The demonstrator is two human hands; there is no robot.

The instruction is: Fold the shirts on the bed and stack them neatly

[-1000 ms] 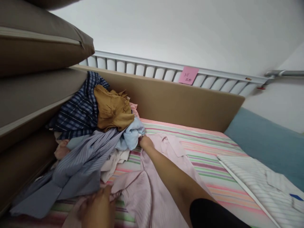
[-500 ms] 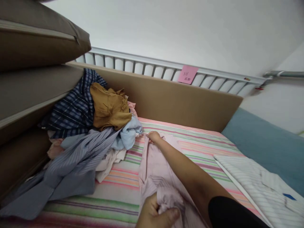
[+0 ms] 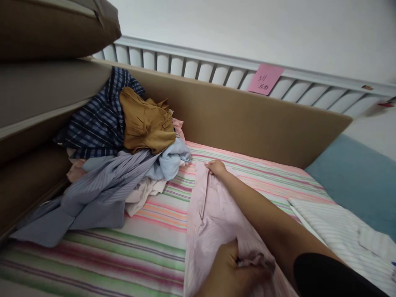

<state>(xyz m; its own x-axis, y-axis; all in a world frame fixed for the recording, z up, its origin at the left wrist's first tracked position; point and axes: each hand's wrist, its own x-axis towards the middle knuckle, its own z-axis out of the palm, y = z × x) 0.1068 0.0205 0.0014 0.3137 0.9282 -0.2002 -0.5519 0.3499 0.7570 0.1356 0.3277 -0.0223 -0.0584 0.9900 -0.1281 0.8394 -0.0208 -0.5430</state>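
Note:
A pale pink shirt lies stretched lengthwise on the striped bedsheet. My right hand reaches far forward and pinches the shirt's far end, fingers closed on the cloth. My left hand, near the bottom edge, is clenched around a bunched part of the same shirt's near end. Both hands hold the garment taut between them.
A heap of clothes sits at the left: a navy checked shirt, a mustard garment, grey-blue striped and light blue pieces. Brown cushions stack at far left. A folded white striped shirt lies at right. A tan headboard and railing with a pink note stand behind.
Both hands have drawn the pink shirt to the right, away from the clothes heap. My left hand has shifted right and bunched the near end; the camera has tilted down a little.

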